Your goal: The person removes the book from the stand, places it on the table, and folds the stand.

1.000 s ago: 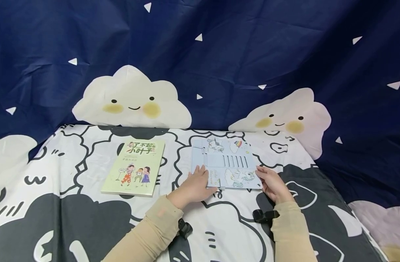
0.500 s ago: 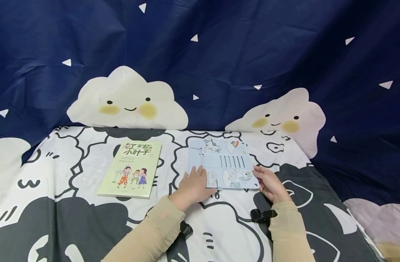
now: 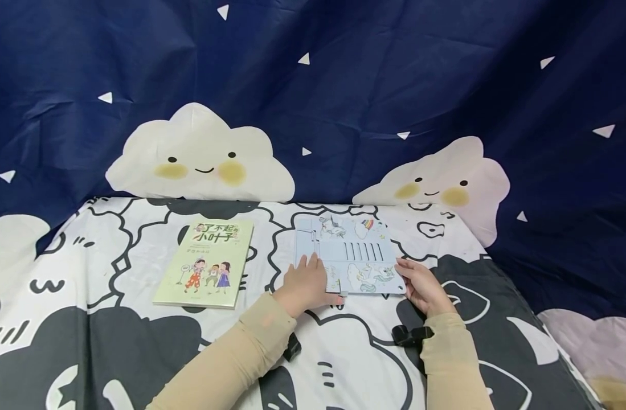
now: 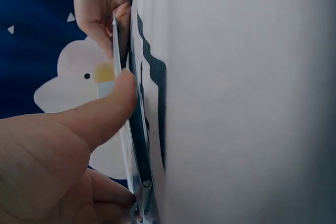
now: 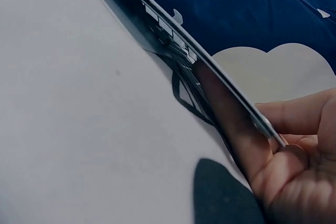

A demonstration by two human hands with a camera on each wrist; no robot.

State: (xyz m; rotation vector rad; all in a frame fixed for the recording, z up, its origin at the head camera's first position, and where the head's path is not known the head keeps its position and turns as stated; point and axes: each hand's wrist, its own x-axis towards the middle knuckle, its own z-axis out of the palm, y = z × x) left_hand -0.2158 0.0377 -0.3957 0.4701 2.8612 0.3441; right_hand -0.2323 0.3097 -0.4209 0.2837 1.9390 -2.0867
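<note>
A light blue folding book stand (image 3: 364, 253) with unicorn prints and a row of slots lies on the patterned cloth. My right hand (image 3: 421, 286) grips its right front corner, thumb above the plate (image 5: 231, 83) and fingers beneath, as the right wrist view shows. There the plate edge stands off the cloth, with a dark gap under it. My left hand (image 3: 305, 285) rests on the stand's left part, fingers extended over it. Its thumb (image 4: 105, 111) lies straight along the front edge in the left wrist view. A small hinge (image 4: 147, 184) shows below that thumb.
To the left of the stand lies a pale green book (image 3: 205, 265) with cartoon children on its cover. The black-and-white cloth (image 3: 364, 347) covers the surface. A dark blue curtain (image 3: 343, 85) with cloud prints hangs behind.
The head view has shifted slightly, moving the scene a little left. My left hand has slid slightly forward on the stand. The right hand keeps its grip on the corner.
</note>
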